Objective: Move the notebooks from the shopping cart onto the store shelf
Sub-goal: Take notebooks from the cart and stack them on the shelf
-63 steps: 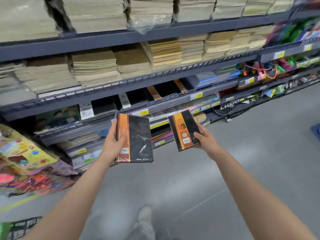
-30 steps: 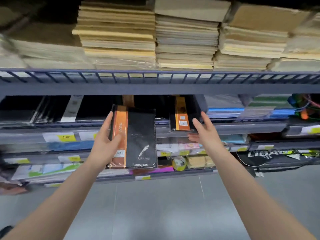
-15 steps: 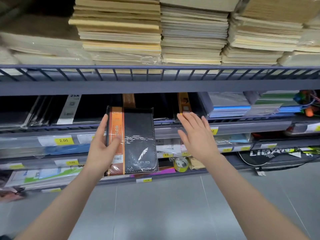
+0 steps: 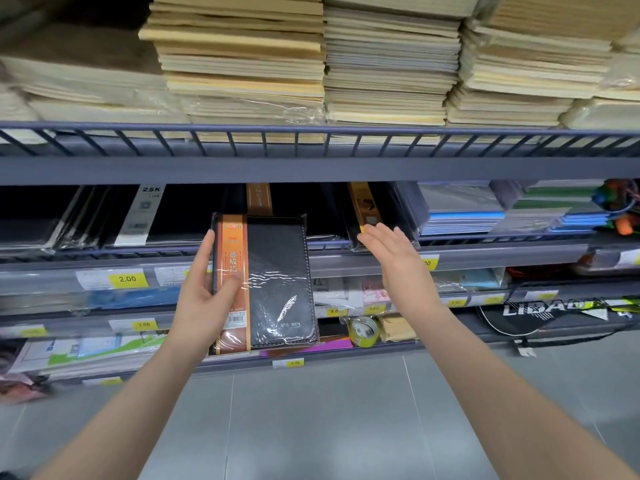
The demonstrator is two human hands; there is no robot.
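Observation:
My left hand (image 4: pixel 204 299) grips a large black notebook (image 4: pixel 277 282) with an orange spine band, wrapped in plastic, holding it upright in front of the shelf edge. A smaller black and orange notebook (image 4: pixel 365 209) lies on the grey store shelf (image 4: pixel 485 252), among other dark notebooks. My right hand (image 4: pixel 398 265) hovers open just in front of it, fingertips at its near edge, holding nothing. The shopping cart is out of view.
Tall stacks of tan paper pads (image 4: pixel 391 64) fill the shelf above, behind a wire rail (image 4: pixel 311 140). Blue-edged notebooks (image 4: pixel 464 213) lie to the right. Lower shelves hold price tags (image 4: pixel 126 279), a tape roll (image 4: pixel 363 330) and packaged goods. Grey floor lies below.
My right hand set the small notebook on the shelf, let go and drew back slightly. My left hand kept the large notebook and raised it a little toward the shelf.

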